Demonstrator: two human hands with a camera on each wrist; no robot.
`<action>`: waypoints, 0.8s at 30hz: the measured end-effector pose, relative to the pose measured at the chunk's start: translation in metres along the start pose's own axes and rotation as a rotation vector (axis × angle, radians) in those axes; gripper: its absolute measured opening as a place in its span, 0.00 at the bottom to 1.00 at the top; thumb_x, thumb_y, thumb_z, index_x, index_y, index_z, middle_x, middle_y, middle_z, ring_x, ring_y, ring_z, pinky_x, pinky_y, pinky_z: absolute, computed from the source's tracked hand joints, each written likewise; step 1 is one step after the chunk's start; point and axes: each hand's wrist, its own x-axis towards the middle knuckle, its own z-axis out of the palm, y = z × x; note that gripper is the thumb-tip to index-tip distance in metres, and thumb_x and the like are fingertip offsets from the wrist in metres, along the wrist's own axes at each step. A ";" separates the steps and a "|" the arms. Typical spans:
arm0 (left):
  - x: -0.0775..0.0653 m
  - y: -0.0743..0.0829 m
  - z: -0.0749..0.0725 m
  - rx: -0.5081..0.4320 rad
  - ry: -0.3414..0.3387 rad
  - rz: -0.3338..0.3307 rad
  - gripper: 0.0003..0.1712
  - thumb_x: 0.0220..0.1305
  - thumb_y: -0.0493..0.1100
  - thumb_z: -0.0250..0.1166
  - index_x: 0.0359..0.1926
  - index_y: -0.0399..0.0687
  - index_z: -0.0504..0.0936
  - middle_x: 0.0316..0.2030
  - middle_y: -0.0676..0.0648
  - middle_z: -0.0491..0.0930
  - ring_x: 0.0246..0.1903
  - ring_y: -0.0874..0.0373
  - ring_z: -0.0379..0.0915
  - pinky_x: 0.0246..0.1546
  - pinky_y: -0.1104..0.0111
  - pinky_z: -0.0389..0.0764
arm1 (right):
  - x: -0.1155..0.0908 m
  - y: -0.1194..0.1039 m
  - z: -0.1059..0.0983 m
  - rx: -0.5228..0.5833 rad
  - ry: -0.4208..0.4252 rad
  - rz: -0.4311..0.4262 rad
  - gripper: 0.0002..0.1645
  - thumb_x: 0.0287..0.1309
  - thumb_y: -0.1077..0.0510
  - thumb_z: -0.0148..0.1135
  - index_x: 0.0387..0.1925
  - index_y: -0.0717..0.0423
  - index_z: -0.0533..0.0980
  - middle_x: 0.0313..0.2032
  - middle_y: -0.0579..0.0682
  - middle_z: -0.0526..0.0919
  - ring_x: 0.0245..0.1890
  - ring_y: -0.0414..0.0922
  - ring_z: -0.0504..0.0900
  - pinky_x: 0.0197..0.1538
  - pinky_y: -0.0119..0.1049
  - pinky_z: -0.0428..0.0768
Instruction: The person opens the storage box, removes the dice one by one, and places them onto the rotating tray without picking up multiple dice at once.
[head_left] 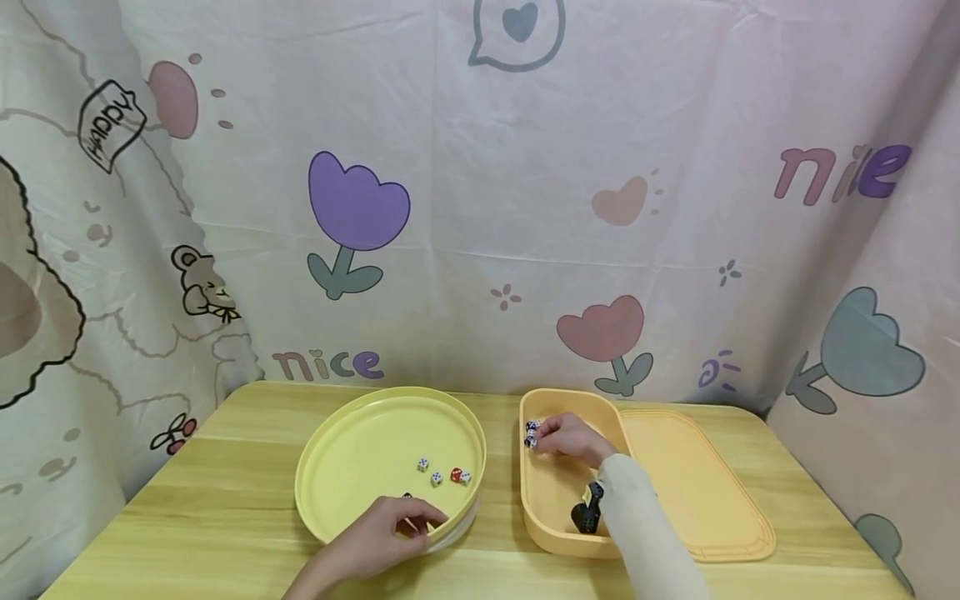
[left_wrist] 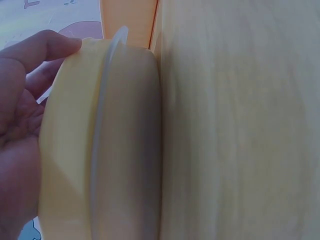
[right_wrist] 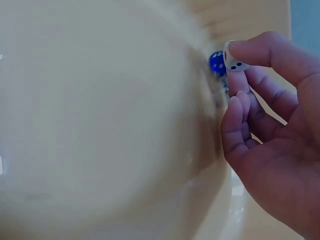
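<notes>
My left hand (head_left: 390, 533) is at the near right rim of a round yellow tray (head_left: 360, 450), pinching the rim between thumb and curled fingers. In the left wrist view, the tray's side wall (left_wrist: 70, 135) shows edge-on beside the palm. White dice (head_left: 423, 465), a red die (head_left: 456, 475) and a dark die (head_left: 407, 496) lie in the tray. My right hand (head_left: 573, 437) reaches into an orange box (head_left: 551, 500). Its thumb and forefinger pinch a white die (right_wrist: 235, 59). Touching this in view is a blue die (right_wrist: 217, 63), by the box's left wall.
A black cluster (head_left: 587, 512) with a yellow patch lies in the near part of the box, beneath my right forearm. Flat to the right of the box is an orange lid (head_left: 697, 483). A printed curtain (head_left: 465, 208) hangs behind the wooden table (head_left: 187, 508).
</notes>
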 end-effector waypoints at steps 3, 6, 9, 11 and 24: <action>0.000 0.000 0.000 -0.002 -0.002 -0.011 0.11 0.61 0.34 0.63 0.45 0.39 0.84 0.35 0.57 0.79 0.35 0.67 0.72 0.38 0.70 0.79 | 0.000 -0.006 0.000 -0.020 0.056 -0.047 0.07 0.48 0.67 0.67 0.32 0.67 0.80 0.28 0.46 0.80 0.30 0.40 0.73 0.35 0.31 0.72; 0.001 0.000 0.000 0.001 -0.002 -0.018 0.11 0.61 0.34 0.63 0.45 0.39 0.84 0.35 0.57 0.79 0.35 0.68 0.72 0.37 0.70 0.79 | -0.001 -0.016 -0.001 -0.044 0.141 -0.096 0.07 0.49 0.66 0.67 0.33 0.66 0.81 0.29 0.47 0.81 0.32 0.41 0.75 0.39 0.33 0.74; 0.001 0.000 0.000 0.007 -0.001 -0.016 0.11 0.61 0.33 0.63 0.44 0.39 0.84 0.35 0.58 0.79 0.35 0.68 0.72 0.37 0.71 0.79 | -0.004 -0.028 -0.003 -0.023 0.214 -0.118 0.07 0.51 0.66 0.67 0.33 0.65 0.80 0.29 0.48 0.81 0.33 0.41 0.76 0.41 0.36 0.75; 0.001 0.000 0.000 0.011 0.003 -0.013 0.11 0.61 0.33 0.63 0.44 0.39 0.84 0.34 0.58 0.79 0.35 0.68 0.72 0.37 0.71 0.79 | -0.005 -0.035 -0.005 0.008 0.237 -0.127 0.07 0.52 0.66 0.67 0.34 0.66 0.80 0.30 0.48 0.81 0.33 0.41 0.77 0.43 0.40 0.77; 0.001 0.000 0.001 0.018 0.003 -0.002 0.11 0.61 0.34 0.63 0.44 0.39 0.84 0.35 0.58 0.79 0.35 0.68 0.72 0.37 0.71 0.79 | -0.028 -0.069 -0.011 0.036 0.316 -0.191 0.09 0.54 0.64 0.67 0.38 0.64 0.82 0.32 0.48 0.82 0.35 0.43 0.77 0.42 0.36 0.75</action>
